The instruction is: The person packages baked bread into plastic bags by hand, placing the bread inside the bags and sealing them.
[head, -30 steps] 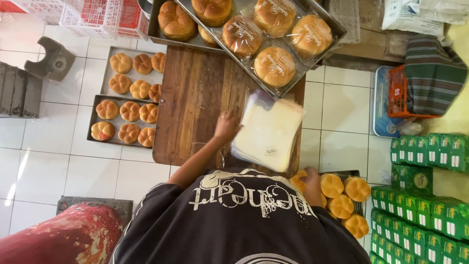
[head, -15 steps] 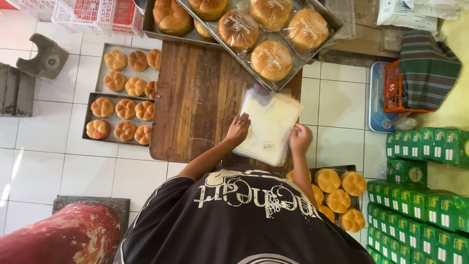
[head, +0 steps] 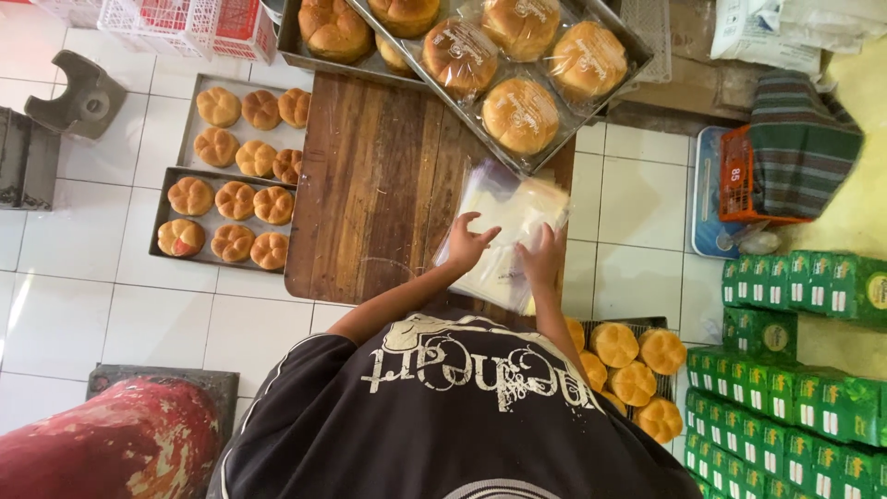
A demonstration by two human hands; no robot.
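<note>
plastic bags (head: pixel 506 236) on wooden board (head: pixel 379 185), left hand (head: pixel 467 245) spread, right hand (head: pixel 540 254) flat on top

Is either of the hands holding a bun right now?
No: both the left hand and the right hand rest on the stack of clear plastic bags on the wooden board.

Stack of clear plastic bags (head: pixel 506 231): thin, translucent, pale yellowish; lies flat, slightly skewed, at the wooden board's (head: pixel 379 185) right near corner, overhanging the right edge. Top bag partly lifted.
</note>
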